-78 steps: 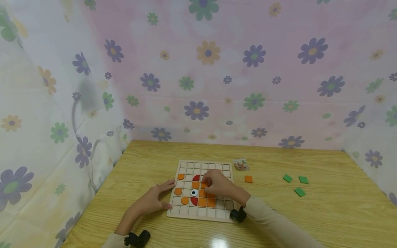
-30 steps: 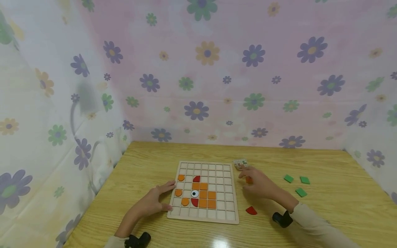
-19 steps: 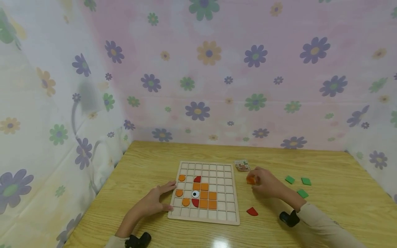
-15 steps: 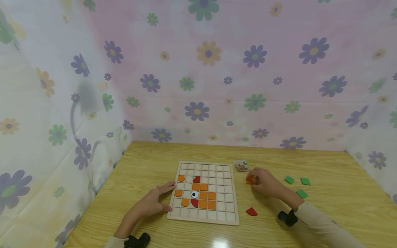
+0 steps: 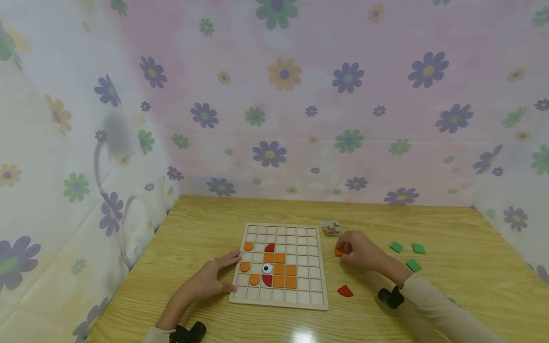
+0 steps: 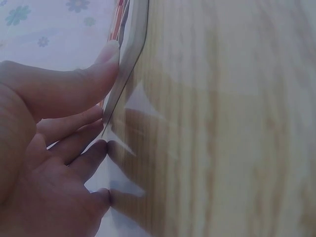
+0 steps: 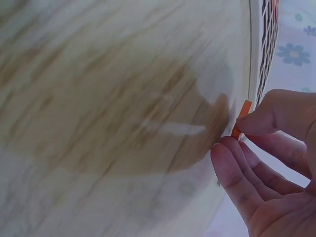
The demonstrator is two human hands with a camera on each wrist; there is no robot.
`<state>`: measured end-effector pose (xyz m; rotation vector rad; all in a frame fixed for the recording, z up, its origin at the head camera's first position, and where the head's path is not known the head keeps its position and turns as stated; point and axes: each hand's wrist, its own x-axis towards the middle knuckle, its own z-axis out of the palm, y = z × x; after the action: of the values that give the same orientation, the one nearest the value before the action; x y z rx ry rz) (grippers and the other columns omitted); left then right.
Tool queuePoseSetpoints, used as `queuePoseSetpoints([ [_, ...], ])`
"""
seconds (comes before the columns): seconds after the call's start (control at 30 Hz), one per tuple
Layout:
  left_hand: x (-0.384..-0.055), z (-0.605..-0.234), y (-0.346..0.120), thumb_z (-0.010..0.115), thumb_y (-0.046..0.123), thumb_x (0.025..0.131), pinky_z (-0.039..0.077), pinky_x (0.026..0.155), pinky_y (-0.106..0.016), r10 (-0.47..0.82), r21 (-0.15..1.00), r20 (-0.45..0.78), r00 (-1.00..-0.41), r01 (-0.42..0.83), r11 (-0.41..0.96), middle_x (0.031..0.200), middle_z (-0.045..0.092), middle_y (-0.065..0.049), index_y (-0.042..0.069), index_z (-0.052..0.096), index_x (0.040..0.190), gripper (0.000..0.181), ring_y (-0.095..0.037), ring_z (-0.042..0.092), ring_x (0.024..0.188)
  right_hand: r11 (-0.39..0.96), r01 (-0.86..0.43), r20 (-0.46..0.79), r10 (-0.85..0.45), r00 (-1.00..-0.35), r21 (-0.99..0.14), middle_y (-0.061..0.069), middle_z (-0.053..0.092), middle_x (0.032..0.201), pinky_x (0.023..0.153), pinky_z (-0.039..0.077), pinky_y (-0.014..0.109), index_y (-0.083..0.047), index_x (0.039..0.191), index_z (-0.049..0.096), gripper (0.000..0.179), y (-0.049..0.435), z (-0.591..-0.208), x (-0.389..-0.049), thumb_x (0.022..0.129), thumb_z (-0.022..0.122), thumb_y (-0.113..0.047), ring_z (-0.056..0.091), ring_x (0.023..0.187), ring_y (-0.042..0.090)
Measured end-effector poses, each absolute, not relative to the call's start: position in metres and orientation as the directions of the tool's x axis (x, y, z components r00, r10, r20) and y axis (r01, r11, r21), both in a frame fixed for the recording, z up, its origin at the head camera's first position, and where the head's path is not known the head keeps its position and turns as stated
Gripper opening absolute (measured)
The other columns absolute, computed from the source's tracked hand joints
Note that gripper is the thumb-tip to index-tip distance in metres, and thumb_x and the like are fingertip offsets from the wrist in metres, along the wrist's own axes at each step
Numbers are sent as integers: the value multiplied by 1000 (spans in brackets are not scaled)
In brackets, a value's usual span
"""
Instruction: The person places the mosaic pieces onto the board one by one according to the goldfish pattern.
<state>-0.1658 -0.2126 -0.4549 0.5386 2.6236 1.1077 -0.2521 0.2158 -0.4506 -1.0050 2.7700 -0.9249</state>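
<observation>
My left hand [image 5: 208,280] rests at the left edge of a wooden grid board [image 5: 279,304], thumb and fingers spread along its rim. In the left wrist view the thumb [image 6: 106,61] touches the board's side. Right of the board, my right hand [image 5: 360,252] pinches an orange square tile [image 5: 338,252] between thumb and fingers. The right wrist view shows this tile tilted, low over the table. On the board sit orange squares [image 5: 279,269], three orange discs [image 5: 245,267], two red quarter-circles [image 5: 269,247] and a white eye piece [image 5: 267,268].
A loose red quarter-circle [image 5: 345,290] lies on the table right of the board. Farther right are three green diamond-shaped tiles [image 5: 413,265]. A small pattern card [image 5: 331,227] lies by the board's upper right corner. Flowered cloth [image 5: 283,119] hangs behind the table.
My right hand has moved right, off the board, and taken hold of the orange square tile there. The loose red quarter-circle has come into sight. My left hand has stayed at the board's edge.
</observation>
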Motion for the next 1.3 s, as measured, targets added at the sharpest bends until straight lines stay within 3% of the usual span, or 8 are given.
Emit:
queuePoseSetpoints([
  [0.3,-165,-455,-212,79,18,76,13,108,-63,418,725,-71,-906,241,645,152,31,-9,5,44,142,75,-36,20,140,572,-577,141,-628,-765,-583,2,63,87,56,47,24,-6,90,71,21,201,-445,-248,74,65,5,54,68,9],
  [0.7,-166,-457,-214,79,22,77,10,109,-63,417,732,-72,-906,236,639,152,30,-8,5,44,142,76,-35,20,140,505,-630,205,-661,-722,-589,3,66,86,57,51,23,-3,92,71,19,178,-436,-237,76,67,6,59,70,12],
  [1.13,-165,-453,-213,77,17,78,6,110,-61,435,745,-78,-897,238,624,152,31,-8,3,42,142,74,-34,20,140,483,-629,208,-668,-714,-609,2,64,86,60,51,23,-5,92,70,14,153,-434,-232,79,75,-8,59,71,11],
  [1.3,-165,-453,-213,77,18,78,5,110,-60,434,738,-73,-898,245,629,152,31,-9,2,43,142,74,-33,21,140,469,-643,212,-683,-699,-606,1,64,87,61,51,23,-6,92,70,14,143,-437,-233,78,71,-2,59,71,11],
])
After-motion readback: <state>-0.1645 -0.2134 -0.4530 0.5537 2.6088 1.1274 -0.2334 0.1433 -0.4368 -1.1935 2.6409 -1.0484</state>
